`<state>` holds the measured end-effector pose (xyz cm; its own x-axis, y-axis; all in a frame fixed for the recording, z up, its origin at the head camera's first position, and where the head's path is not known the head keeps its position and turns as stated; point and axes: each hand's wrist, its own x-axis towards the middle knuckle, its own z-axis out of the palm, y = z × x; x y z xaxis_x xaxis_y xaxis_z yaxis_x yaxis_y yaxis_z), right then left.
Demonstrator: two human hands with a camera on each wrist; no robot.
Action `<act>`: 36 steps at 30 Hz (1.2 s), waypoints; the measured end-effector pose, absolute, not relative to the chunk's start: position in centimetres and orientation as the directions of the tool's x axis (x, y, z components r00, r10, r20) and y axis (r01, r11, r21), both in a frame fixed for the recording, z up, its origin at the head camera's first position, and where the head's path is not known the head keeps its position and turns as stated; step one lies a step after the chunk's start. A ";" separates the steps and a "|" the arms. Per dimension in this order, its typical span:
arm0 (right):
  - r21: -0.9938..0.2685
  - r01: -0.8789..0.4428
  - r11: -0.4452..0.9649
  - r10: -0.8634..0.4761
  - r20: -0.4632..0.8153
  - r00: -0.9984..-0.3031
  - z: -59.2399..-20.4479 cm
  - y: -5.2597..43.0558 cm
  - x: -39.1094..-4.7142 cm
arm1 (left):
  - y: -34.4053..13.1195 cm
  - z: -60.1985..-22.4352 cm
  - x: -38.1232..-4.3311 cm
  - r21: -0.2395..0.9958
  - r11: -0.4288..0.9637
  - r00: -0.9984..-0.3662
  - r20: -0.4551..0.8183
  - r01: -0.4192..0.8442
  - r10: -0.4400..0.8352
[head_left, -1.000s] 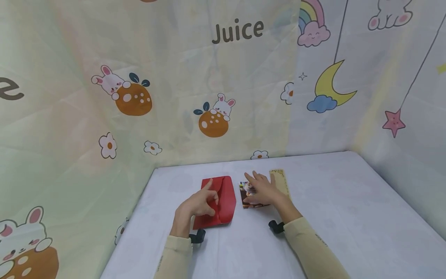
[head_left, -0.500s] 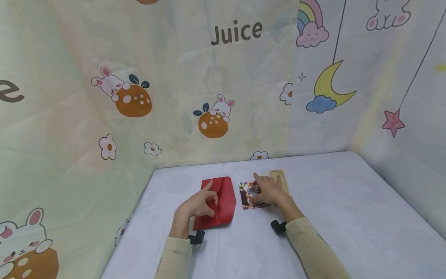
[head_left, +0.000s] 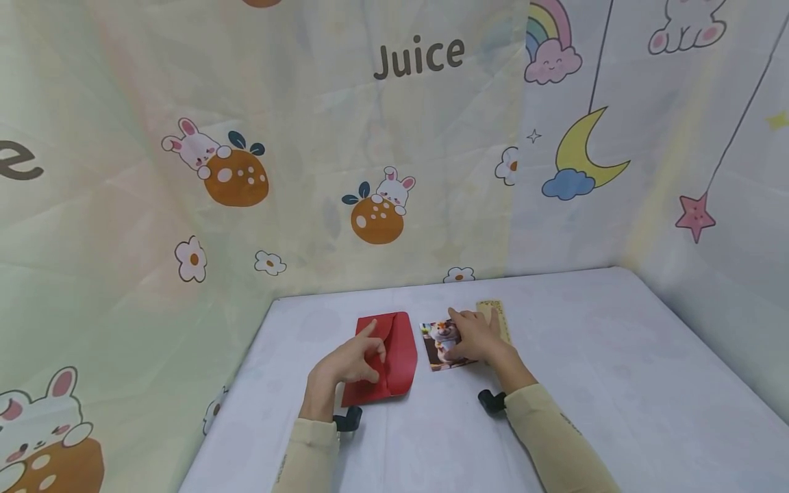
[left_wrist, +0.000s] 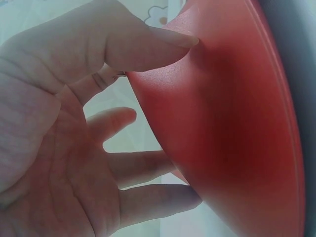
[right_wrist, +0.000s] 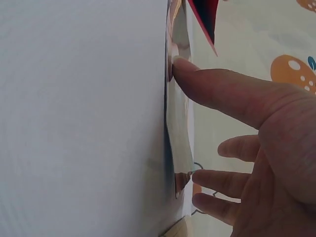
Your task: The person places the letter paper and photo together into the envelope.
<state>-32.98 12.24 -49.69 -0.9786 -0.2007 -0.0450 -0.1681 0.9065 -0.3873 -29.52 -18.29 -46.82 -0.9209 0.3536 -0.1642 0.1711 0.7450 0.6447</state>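
A red envelope lies at the centre left with its flap side up. My left hand grips its left part; in the left wrist view the thumb presses on the red face while other fingers reach behind the edge. To its right is a photo card picturing a small furry animal. My right hand holds this card, thumb on its face and the remaining fingers spread along the far side. The index fingertip is hidden behind the thumb in the right wrist view. The card looks slightly bowed there.
A beige card with a patterned border lies behind and partly under the right hand. Both cards and the envelope rest on a white-covered table. Printed cloth walls stand round the back and sides. Black camera mounts sit at the wrists.
My right hand has drawn its fingers together and shifted a little right, uncovering more of the photo card. The card has since slid slightly left and turned. The left hand stays in place.
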 end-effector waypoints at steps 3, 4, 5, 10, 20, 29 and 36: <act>-0.395 -0.181 0.901 -0.217 -0.050 -0.975 -49.7 12.2 -32.9 | -18.3 -46.8 -29.5 0.646 0.743 -0.920 -0.163 0.173 0.355; -0.398 -0.184 0.899 -0.223 -0.055 -0.973 -49.7 12.2 -32.9 | -18.3 -46.8 -29.5 0.646 0.744 -0.920 -0.162 0.174 0.356; -0.400 -0.189 0.897 -0.231 -0.060 -0.971 -49.7 12.2 -32.8 | -18.3 -46.8 -29.5 0.644 0.744 -0.920 -0.160 0.177 0.358; -0.392 -0.209 0.896 -0.262 -0.085 -0.961 -49.8 12.2 -32.7 | -18.2 -46.8 -29.5 0.635 0.750 -0.919 -0.158 0.186 0.362; -0.396 -0.219 0.892 -0.269 -0.073 -0.960 -49.8 12.2 -32.6 | -18.3 -46.8 -29.5 0.643 0.743 -0.916 -0.159 0.188 0.369; -0.464 -0.236 0.854 -0.263 0.008 -0.965 -49.9 11.9 -32.9 | -18.3 -46.9 -29.5 0.650 0.735 -0.911 -0.159 0.192 0.379; -0.593 -0.227 0.772 -0.273 0.011 -0.962 -49.6 11.6 -33.0 | -18.3 -46.8 -29.4 0.654 0.731 -0.911 -0.156 0.194 0.381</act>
